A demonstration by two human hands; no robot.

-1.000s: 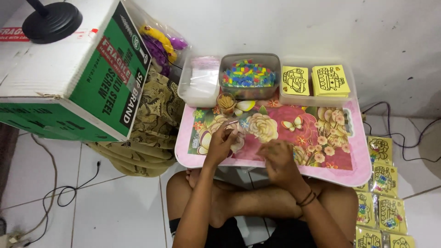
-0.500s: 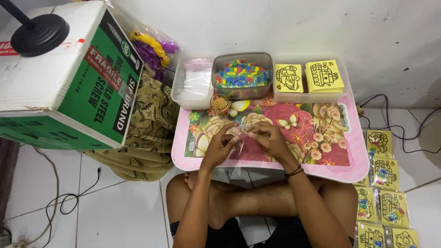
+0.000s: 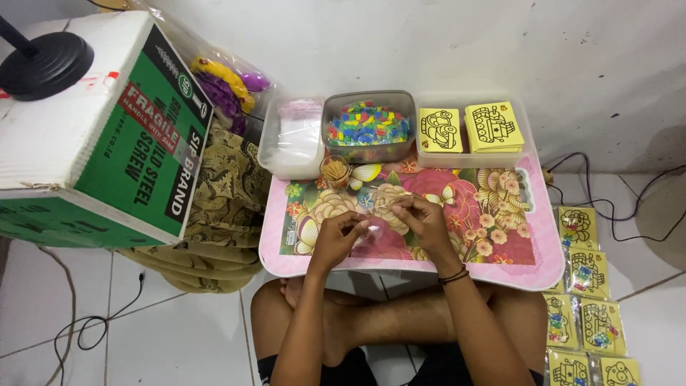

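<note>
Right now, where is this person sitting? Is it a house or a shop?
Probably a home floor used for small craft packing. A low flowery lap table sits over crossed legs, with a tub of colourful pieces, yellow picture cards and packed cards on white tiles.

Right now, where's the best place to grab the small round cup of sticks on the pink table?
Probably take the cup of sticks by its outer wall, fingers coming from the near side. It stands upright with sticks filling its open top, and the tubs crowd it from behind.

glossy plastic tray [image 3: 550,268], matt cardboard box [image 3: 143,154]
</note>
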